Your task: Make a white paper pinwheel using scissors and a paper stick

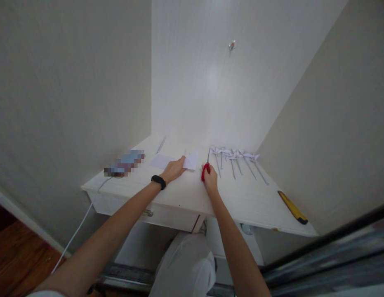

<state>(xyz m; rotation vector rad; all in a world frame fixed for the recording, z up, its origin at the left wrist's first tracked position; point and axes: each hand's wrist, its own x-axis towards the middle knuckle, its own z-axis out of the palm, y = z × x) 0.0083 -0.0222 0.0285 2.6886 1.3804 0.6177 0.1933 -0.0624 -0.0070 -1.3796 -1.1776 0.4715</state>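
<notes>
My left hand, with a black band at the wrist, pinches a piece of white paper that stands partly raised off the white desk. Another flat sheet lies just left of that hand. My right hand is closed around the red handles of a pair of scissors. The blades point away from me, to the right of the paper and apart from it. Right of the scissors lie several paper pinwheel-like shapes on thin paper sticks.
A blurred-out device with a white cable lies at the desk's left. Thin paper sticks rest near the back wall. A yellow utility knife lies by the right edge. Walls enclose the desk on three sides.
</notes>
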